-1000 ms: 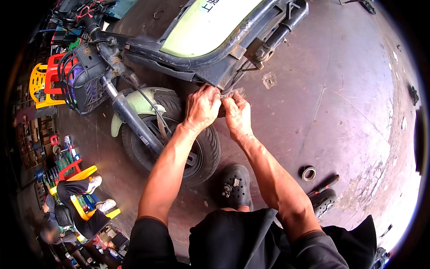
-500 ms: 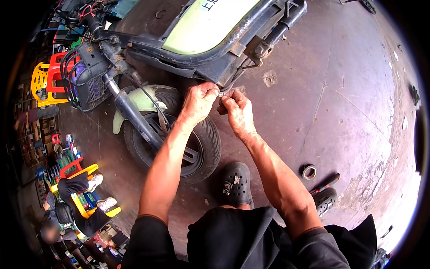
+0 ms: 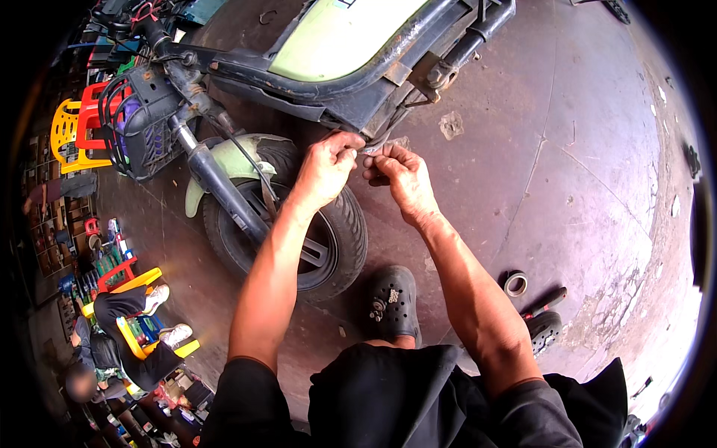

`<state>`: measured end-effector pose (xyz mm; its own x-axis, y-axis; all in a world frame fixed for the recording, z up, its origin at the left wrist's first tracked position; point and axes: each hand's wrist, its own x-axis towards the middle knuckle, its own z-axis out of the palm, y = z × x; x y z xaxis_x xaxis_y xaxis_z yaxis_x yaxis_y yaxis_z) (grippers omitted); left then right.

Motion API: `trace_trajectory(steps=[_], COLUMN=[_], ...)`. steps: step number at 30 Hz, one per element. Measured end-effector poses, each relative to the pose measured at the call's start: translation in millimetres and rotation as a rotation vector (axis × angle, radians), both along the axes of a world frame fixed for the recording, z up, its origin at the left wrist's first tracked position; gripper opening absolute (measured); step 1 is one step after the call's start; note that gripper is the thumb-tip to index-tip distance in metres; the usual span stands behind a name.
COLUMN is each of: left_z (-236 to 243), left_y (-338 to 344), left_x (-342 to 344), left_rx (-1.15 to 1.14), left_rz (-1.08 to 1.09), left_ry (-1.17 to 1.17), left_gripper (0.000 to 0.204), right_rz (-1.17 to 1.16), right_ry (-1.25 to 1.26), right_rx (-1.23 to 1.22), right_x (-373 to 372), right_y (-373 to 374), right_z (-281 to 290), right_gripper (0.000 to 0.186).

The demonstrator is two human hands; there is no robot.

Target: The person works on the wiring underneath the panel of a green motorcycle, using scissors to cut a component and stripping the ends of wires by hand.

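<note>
Several dark cables [image 3: 393,128] run down from beneath the scooter [image 3: 364,103] just on the 12 o'clock side of centre, their lower end reaching the person's two hands. The left hand [image 3: 323,170], toward 11 o'clock, has thumb and forefinger nearly closed in a pinch at that end; the right hand [image 3: 405,179], toward 1 o'clock, is half curled with its thumb near the forefinger, and whether its fingertips grip a strand cannot be told. At 10 o'clock the scooter's black basket [image 3: 147,143] holds something purple [image 3: 132,114], seen through the bars, its kind unclear. Compartmented shelving [image 3: 58,237] at 9 o'clock carries small boxes, too small to make out. On the scooter's pale green panel [image 3: 334,43], at 12 o'clock, a scrap of dark lettering is cut off by the upper edge and cannot be read. The front wheel [image 3: 352,243] stands between the left forearm and the centre, its mudguard [image 3: 237,162] pale green. On the floor [image 3: 478,216] at 4 o'clock lie a roll of tape [image 3: 515,284] and, just beside it, a tool with a red and black handle [image 3: 551,300]. At 8 o'clock a person [image 3: 112,351] sits on a yellow chair [image 3: 128,340].
</note>
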<state>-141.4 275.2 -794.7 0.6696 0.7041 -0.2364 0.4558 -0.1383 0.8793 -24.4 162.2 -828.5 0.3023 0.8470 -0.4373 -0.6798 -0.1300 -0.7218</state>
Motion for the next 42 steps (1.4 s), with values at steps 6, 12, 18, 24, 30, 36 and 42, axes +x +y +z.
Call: trace_trajectory(steps=[6, 12, 18, 24, 30, 36, 42], left_z=[-1, 9, 9, -3, -3, -41, -50], left_y=[-7, -14, -26, -37, -99, -181, -193], left_x=[-1, 2, -3, -10, -14, -41, -39], left_rx=[0.283, 0.628, 0.706, 0.615, 0.28, -0.171, -0.196], left_rz=[-0.032, -0.105, -0.033, 0.115, 0.258, 0.16, 0.042], left_ry=[-0.037, 0.003, 0.01, -0.033, -0.22, -0.102, 0.064], left_gripper=[0.015, 0.016, 0.017, 0.016, 0.013, 0.013, 0.012], right_rz=[0.001, -0.013, -0.011, 0.014, 0.508, 1.225, 1.506], right_ry=[0.002, 0.041, 0.09, 0.041, -0.809, -1.571, -1.548], right_rx=[-0.003, 0.016, -0.013, -0.019, -0.115, -0.005, 0.181], right_x=[1, 2, 2, 1, 40, 137, 155], right_y=[-1, -2, -3, -1, -48, -194, -299], right_z=[1, -2, -2, -2, 4, -8, 21], right_gripper=[0.015, 0.016, 0.018, 0.021, 0.031, 0.015, 0.014])
